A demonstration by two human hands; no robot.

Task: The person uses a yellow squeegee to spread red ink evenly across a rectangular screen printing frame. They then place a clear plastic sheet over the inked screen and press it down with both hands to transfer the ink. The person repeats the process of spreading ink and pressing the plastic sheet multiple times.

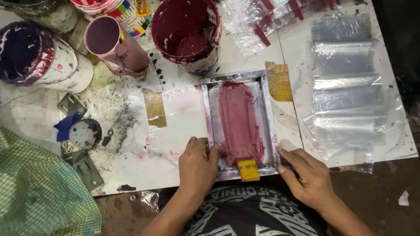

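A small metal-framed printing screen (pixel 267 109) lies flat on the white table, its mesh smeared with dark red ink (pixel 239 122). A yellow squeegee (pixel 248 169) rests at the frame's near edge. My left hand (pixel 197 166) grips the frame's near left corner, thumb on the rail. My right hand (pixel 306 175) presses on the near right corner with its fingertips on the frame.
An open pot of dark red ink (pixel 188 30) stands behind the frame, with a pink cup (pixel 114 46) and a purple-stained tub (pixel 37 57) to the left. Clear plastic bags (pixel 345 87) lie in a row on the right. Green checked cloth (pixel 39 196) sits at lower left.
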